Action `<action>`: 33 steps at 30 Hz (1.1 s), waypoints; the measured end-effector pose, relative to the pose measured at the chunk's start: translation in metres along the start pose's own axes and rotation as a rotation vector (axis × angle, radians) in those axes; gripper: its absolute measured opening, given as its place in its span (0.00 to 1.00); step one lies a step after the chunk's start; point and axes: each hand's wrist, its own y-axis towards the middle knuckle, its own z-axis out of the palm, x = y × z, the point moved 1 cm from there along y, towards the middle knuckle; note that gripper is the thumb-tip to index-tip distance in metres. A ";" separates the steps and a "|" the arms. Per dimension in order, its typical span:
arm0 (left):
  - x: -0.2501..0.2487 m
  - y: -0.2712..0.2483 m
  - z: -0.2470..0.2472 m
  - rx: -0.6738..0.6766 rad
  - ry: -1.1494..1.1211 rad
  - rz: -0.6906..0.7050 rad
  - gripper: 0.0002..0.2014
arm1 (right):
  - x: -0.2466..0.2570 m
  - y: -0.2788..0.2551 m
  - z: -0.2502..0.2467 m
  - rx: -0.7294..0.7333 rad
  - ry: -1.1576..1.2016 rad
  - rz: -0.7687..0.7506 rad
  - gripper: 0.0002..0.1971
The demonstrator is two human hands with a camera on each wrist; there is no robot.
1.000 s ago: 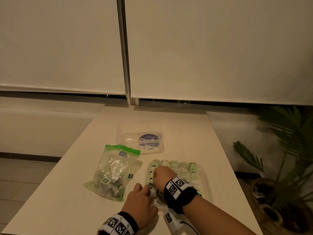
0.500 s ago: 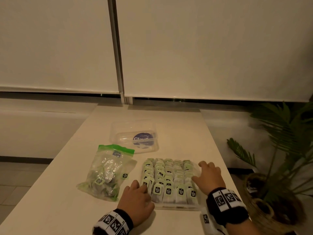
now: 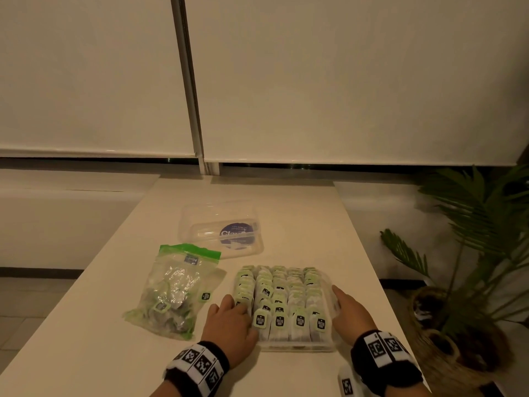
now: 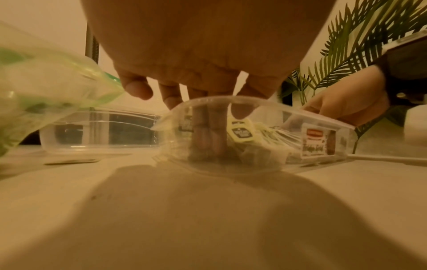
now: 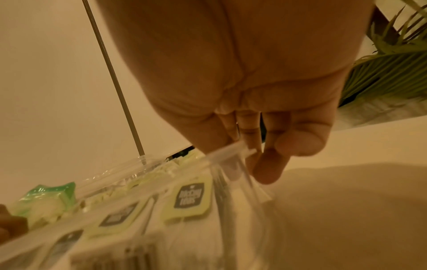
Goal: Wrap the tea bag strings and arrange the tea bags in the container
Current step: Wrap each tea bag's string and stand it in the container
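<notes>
A clear plastic container packed with rows of tea bags, each with a green tag, sits near the table's front edge. My left hand is at its near left corner, fingers curled over the rim and seen through the clear wall. My right hand holds the right side. In the right wrist view its thumb and fingers pinch the rim beside a tagged tea bag. Nothing else is in either hand.
A green-topped zip bag of loose tea bags lies left of the container. Behind them is a clear lid or tub with a blue label. A potted palm stands off the table's right edge.
My right hand left the tea bags at the container's left side and crossed to its right edge, where it now pinches the rim. The left hand stayed at the near left corner.
</notes>
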 end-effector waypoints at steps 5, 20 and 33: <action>0.001 0.008 -0.005 0.016 -0.001 -0.048 0.20 | 0.001 0.000 -0.001 -0.009 0.006 -0.008 0.36; 0.004 0.000 -0.003 -0.075 -0.091 -0.048 0.18 | 0.009 -0.016 -0.005 -0.143 -0.065 0.005 0.31; 0.050 -0.044 0.000 -0.206 -0.601 -0.222 0.13 | 0.216 -0.016 0.029 0.060 -0.370 -0.659 0.16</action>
